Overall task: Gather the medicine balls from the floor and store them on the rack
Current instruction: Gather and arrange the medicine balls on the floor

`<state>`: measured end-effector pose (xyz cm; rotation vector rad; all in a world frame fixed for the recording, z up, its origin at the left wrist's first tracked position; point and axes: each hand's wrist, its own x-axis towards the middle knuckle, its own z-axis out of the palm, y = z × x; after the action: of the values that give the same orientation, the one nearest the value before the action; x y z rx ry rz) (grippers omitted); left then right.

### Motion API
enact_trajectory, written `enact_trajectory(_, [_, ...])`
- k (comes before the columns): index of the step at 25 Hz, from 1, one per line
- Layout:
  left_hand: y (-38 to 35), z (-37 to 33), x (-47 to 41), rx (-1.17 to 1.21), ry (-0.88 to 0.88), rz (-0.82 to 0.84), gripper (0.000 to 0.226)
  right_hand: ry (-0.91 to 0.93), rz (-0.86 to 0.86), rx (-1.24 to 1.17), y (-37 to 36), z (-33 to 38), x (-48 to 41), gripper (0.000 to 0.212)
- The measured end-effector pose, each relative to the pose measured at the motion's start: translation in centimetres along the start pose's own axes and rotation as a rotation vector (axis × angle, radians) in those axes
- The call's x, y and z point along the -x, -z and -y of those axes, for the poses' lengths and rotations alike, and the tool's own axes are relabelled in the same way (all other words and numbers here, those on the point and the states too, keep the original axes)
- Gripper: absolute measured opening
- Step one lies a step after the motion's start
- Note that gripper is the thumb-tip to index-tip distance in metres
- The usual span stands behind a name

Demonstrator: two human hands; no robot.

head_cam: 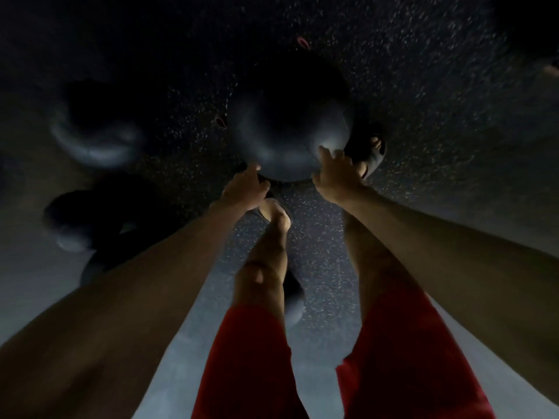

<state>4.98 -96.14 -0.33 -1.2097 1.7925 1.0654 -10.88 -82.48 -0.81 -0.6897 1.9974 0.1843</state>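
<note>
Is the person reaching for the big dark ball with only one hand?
No, the left hand and the right hand both touch the near side of the medicine ball.

1. The medicine ball [290, 122] at frame centre looks dark, smooth, with a dull sheen.
2. The floor [423, 101] looks dark, rough, flecked with pale specks.
3. The shorts [251, 358] are red cloth, matt.
</note>
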Motion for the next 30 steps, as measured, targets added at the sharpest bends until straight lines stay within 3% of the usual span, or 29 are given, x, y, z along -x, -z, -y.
enact_trajectory(4, [1.7, 1.3, -5.1, -0.03, -0.072, -0.026, 0.072, -0.077, 0.005, -0.13, -2.8, 4.5, -3.5, 0.101])
enact_trajectory(8, [2.3, 1.2, -7.6, -0.119, -0.146, -0.034, 0.08, -0.154, -0.152, -0.296, -4.7, 6.5, -6.0, 0.124])
enact_trajectory(13, [2.2, -0.7, -8.6, -0.235, -0.223, -0.148, 0.095, -0.224, -0.294, -0.417, -0.9, 3.2, -9.0, 0.111])
enact_trajectory(21, [3.8, -10.7, -15.1, -0.34, -0.252, -0.203, 0.111, -0.211, -0.196, -0.68, 8.6, -8.2, -15.4, 0.103])
enact_trajectory(24, [4.0, -14.5, -16.5, -0.368, -0.259, -0.234, 0.111, -0.221, -0.283, -0.789, 10.7, -10.6, -16.2, 0.089])
enact_trajectory(27, [4.7, -18.0, -17.7, -0.384, -0.269, -0.266, 0.108, -0.156, -0.495, -0.725, 11.0, -11.0, -15.3, 0.073])
enact_trajectory(30, [5.5, -23.3, -19.0, -0.396, -0.278, -0.28, 0.105, -0.018, -0.524, -0.592, 10.7, -10.8, -13.8, 0.078])
